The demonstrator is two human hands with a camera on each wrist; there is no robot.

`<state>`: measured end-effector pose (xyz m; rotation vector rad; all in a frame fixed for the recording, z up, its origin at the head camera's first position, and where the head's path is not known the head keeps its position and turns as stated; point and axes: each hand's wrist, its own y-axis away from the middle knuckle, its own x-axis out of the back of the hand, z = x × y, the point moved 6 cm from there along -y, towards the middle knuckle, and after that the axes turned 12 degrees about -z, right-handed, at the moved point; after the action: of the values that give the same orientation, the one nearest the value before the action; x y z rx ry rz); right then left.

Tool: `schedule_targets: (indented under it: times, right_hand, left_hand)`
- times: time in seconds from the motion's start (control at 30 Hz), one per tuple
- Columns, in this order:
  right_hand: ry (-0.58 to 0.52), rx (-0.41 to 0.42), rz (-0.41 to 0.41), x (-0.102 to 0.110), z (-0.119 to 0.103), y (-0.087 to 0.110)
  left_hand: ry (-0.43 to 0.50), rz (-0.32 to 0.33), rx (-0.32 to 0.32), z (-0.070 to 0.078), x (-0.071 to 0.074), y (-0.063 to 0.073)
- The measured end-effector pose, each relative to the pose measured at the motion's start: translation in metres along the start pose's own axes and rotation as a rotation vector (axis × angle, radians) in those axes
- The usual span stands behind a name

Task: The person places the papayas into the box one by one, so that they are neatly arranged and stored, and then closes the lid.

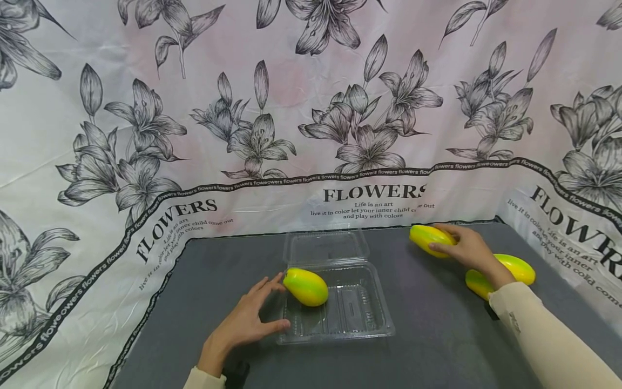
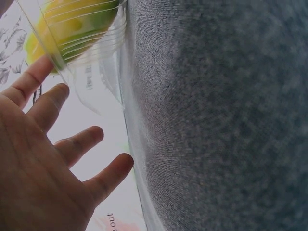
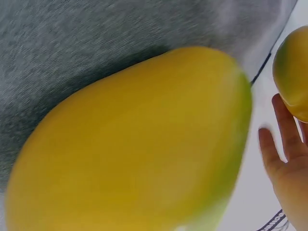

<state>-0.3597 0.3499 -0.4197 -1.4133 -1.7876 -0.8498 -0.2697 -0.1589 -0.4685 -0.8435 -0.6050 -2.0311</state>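
My right hand (image 1: 468, 248) grips a yellow-green papaya (image 1: 430, 241) between thumb and fingers, above the back right of the table. The right wrist view shows this held papaya (image 3: 293, 72) at its edge, with the fingers (image 3: 288, 127) against it. My left hand (image 1: 250, 316) has its fingers spread beside the left wall of a clear plastic clamshell box (image 1: 384, 319). Inside that box, at its left, lies another papaya (image 1: 306, 287). Through the clear wall in the left wrist view, the boxed papaya (image 2: 82, 29) shows near the fingertips; whether they touch the wall I cannot tell.
Under my right forearm lie two more papayas, one (image 1: 517, 268) behind the other (image 1: 478, 283), partly covered by the wrist. The box's lid (image 1: 325, 247) is folded back toward the flower-printed curtain (image 1: 272, 205). A grey cloth (image 1: 214, 270) covers the table.
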Motion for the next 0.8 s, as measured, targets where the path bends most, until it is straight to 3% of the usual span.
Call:
schedule_targets:
  times: [0.8]
  right_hand:
    - [-0.087, 0.147, 0.022, -0.012, -0.055, 0.004]
  left_hand:
    - [-0.025, 0.015, -0.022, 0.003, 0.0, 0.0]
